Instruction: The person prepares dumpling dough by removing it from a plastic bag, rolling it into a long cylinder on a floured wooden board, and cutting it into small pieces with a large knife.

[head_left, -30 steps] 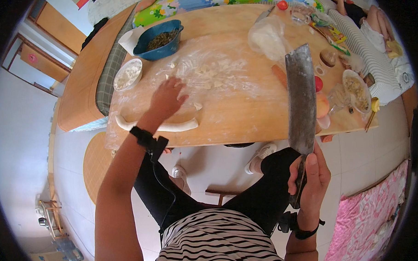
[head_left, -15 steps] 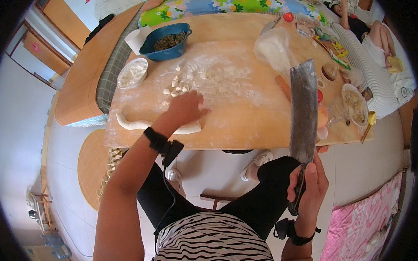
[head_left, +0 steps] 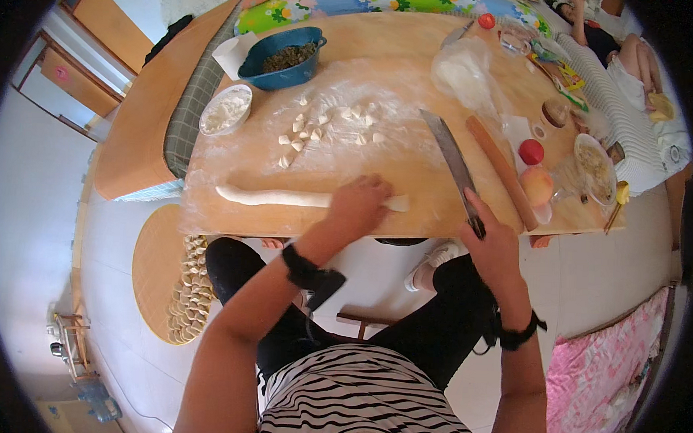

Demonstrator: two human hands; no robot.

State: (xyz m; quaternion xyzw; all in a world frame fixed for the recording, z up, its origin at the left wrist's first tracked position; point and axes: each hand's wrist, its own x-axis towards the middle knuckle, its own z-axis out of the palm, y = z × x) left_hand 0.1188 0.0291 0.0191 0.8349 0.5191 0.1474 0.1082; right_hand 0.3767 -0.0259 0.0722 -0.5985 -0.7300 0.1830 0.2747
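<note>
Our left hand [head_left: 360, 207] lies over the long dough rope [head_left: 275, 197], near its right end, with a short stub showing just beyond the fingers. The fingers are bent and blurred, so we cannot tell how firmly they press. Our right hand [head_left: 492, 244] is wrapped around the handle of a cleaver [head_left: 452, 155], whose blade points away from us, its tip leaning left. The blade stands apart from the dough, to the right of our left hand.

We judge the step in hand to be portioning the rope: small dough pieces [head_left: 316, 133] lie scattered on the floured surface [head_left: 352, 41] beyond our left hand. The next move would call for the left fingers to steady the rope, clear of the edge, with the blade brought left over the exposed stub, so the pieces come out even.

The rolling pin [head_left: 501, 172] lies just right of the cleaver. Past our left hand, farther off to the left, stand a white bowl of flour [head_left: 231, 127] and a blue basin [head_left: 279, 82] with dark filling.
</note>
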